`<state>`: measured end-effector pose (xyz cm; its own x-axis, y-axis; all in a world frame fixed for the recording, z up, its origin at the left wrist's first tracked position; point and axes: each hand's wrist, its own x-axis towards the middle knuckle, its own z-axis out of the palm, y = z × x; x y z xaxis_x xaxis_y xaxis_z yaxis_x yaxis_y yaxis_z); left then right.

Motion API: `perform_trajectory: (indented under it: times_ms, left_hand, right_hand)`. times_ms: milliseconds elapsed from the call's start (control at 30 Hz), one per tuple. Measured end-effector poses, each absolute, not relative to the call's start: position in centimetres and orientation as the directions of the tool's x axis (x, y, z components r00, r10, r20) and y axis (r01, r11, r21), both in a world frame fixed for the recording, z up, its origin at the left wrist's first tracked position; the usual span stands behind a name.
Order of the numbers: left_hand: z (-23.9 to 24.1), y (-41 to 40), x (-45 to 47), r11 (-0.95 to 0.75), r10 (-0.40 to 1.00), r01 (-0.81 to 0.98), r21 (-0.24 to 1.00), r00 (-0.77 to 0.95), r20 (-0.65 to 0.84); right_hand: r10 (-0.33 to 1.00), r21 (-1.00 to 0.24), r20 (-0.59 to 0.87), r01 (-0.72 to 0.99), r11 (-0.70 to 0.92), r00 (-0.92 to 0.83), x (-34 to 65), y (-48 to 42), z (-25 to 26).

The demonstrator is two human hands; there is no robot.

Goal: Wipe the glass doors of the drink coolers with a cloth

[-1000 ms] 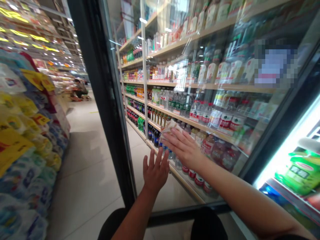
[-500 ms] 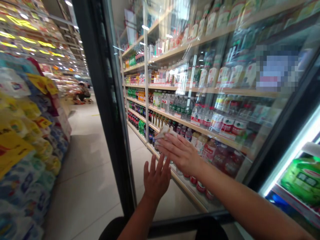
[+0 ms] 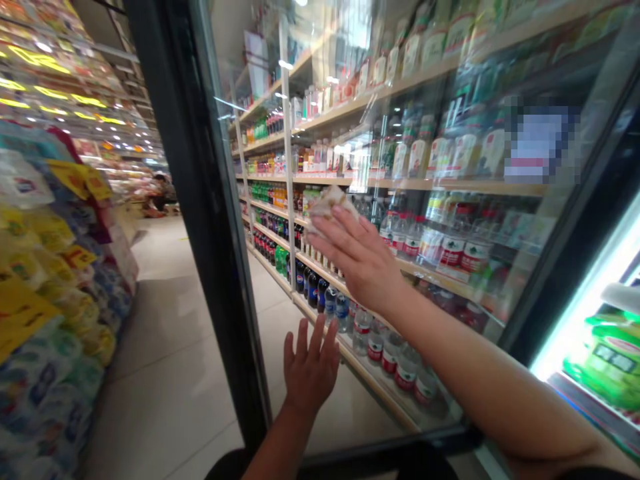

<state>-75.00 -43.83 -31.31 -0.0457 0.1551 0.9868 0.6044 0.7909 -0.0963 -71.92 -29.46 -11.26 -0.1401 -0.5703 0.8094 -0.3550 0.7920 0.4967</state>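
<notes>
A dark-framed glass door stands in front of me. Against its pane my right hand lies flat, holding a crumpled, whitish, stained cloth under its fingers. Lower and to the left, my left hand is open with its fingers spread. It holds nothing and is at the glass; whether the palm touches it I cannot tell. Part of the cloth is hidden beneath the right fingers.
Bottles on wooden shelves show through or in the glass. At left is a stack of packaged goods with yellow signs. Green packs sit on a lit shelf at right. Far down the aisle, a person is low near the floor.
My right hand has slid upward on the glass with the cloth. My left hand stays spread in nearly the same place. The view has shifted slightly.
</notes>
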Motion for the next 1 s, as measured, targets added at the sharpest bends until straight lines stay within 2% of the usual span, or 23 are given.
perform_trajectory:
  times_ms: [100,267,400,533,700,1000]
  left_hand:
    - [-31.3,-43.9,-75.0,0.789,0.163,0.607,-0.101,-0.047,0.986]
    - [-31.3,-43.9,-74.9,0.788,0.166,0.606,-0.106,-0.044,0.985]
    - [-31.2,-43.9,-75.0,0.788,0.162,0.609,-0.096,-0.054,0.985]
    - [-31.2,-43.9,-75.1,0.785,0.165,0.611,-0.102,-0.047,0.985]
    - [-31.1,-43.9,-74.9,0.786,0.161,0.610,-0.100,-0.047,0.986]
    - [-31.1,-44.0,-75.1,0.788,0.166,0.606,-0.108,-0.040,0.985]
  right_hand:
    - [-0.500,0.436,0.856,-0.337,0.835,-0.132,-72.0,-29.1,-10.4]
    - [-0.470,0.412,0.869,-0.302,0.860,-0.154,-72.0,-28.0,-8.9]
    - [-0.393,0.371,0.919,-0.252,0.894,-0.039,-72.2,-25.7,-5.6]
    - [-0.344,0.340,0.938,-0.275,0.899,0.034,-72.3,-23.4,-3.7]
    - [-0.304,0.282,0.953,-0.303,0.910,-0.024,-72.0,-21.6,-2.6]
    - [-0.228,0.202,0.971,-0.249,0.947,-0.078,-71.3,-18.6,2.4]
